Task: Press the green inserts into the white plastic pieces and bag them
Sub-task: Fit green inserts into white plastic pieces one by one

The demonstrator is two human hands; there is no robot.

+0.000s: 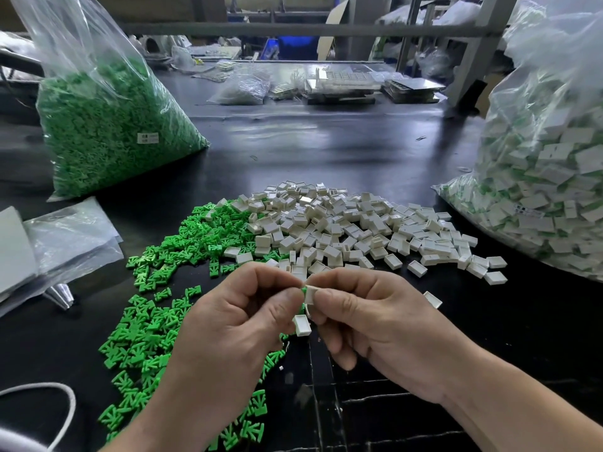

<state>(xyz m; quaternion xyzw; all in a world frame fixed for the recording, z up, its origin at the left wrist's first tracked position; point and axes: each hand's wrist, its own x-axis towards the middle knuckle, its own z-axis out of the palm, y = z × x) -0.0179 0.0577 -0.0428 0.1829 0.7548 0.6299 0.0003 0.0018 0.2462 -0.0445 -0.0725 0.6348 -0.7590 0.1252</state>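
My left hand [235, 324] and my right hand [372, 324] meet above the black table's near middle. My right hand pinches a white plastic piece [311, 295]. My left hand pinches a green insert [303, 291] that sits against that piece, mostly hidden by my fingers. A second white piece [301, 325] shows just below, between my hands; which hand holds it I cannot tell. A heap of loose white pieces [352, 230] lies beyond my hands. Loose green inserts [153, 314] spread to the left.
A big clear bag of green inserts [107, 125] stands at the back left. A large bag of assembled pieces [538, 177] stands at the right. Flat empty bags [65, 243] lie at the left edge. A white cord [62, 399] curls near left. Trays and small bags sit at the far back.
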